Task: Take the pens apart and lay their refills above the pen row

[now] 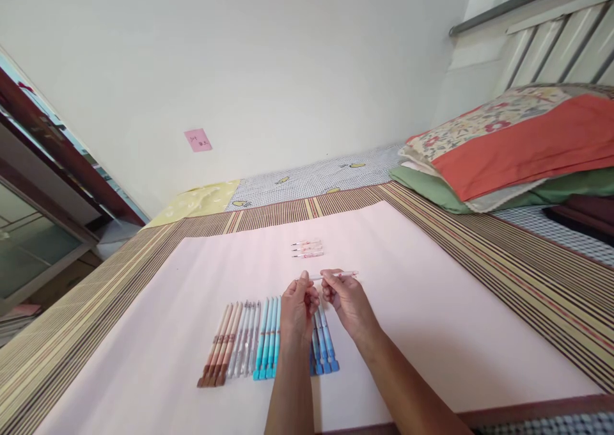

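Both hands are raised over a pale pink sheet (407, 281), pinching a slim white pen (346, 274) with pinkish marks. My left hand (300, 300) has its fingers closed at the pen's left end, its tip mostly hidden by the thumb. My right hand (346, 297) grips the middle, and the right end sticks out past the fingers. Beyond the hands lie three similar short pens (308, 249), stacked in parallel with dark tips to the left. Nearer to me, brown pens (223, 345), clear grey pens (244, 339), turquoise pens (267, 339) and blue pens (326, 345) form a row, partly covered by my left arm.
The sheet lies on a striped mat (489, 268) over a bed. Folded bedding with an orange and floral pillow (522, 141) is piled at the right. Behind stands a white wall (288, 70) with a pink note (197, 140). A doorway is at the left.
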`<state>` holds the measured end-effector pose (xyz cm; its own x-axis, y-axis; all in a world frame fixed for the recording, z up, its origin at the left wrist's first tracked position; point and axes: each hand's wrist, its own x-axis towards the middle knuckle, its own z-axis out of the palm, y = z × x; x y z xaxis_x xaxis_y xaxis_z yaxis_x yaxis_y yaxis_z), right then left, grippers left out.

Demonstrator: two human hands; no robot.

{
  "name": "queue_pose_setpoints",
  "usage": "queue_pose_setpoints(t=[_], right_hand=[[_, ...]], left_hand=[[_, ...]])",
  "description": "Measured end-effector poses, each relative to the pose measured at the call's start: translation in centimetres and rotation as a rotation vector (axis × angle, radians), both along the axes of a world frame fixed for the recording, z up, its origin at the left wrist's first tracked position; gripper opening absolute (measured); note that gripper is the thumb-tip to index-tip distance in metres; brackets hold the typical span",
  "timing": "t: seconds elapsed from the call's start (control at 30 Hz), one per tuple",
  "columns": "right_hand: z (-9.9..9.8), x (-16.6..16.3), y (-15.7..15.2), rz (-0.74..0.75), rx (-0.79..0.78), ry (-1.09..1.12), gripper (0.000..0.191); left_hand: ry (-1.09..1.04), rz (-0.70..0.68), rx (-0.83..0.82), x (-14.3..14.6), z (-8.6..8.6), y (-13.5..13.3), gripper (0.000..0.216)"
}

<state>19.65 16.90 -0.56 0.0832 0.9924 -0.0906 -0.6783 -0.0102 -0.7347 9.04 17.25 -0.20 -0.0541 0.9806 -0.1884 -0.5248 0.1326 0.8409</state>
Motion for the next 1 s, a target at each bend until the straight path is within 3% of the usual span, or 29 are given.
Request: queue_pose_setpoints(t=[0.2,0.43,0.67,1.0], right_hand=[[-0.3,-0.1,0.1,0.006,-0.004,0.032,0.037],[-0.7,-0.3,0.0,0.022,0.026,-0.038,0.036],[-0.6,-0.2,0.1,-0.002,-0.012,0.029,0.037],[-0.2,0.5,0.0,-0.023,-0.018,0.088,0.035]], left_hand=[[-0.078,-0.061,0.048,0.1,0.6,-0.3,0.050],[0.000,0.074,-0.064,0.5,0.4,-0.2,0.055],[-0.128,-0.073,-0.003,-0.3,0.3,0.0,0.049],[-0.167,0.091,-0.108,-1.2,-1.4,1.0,0.044]])
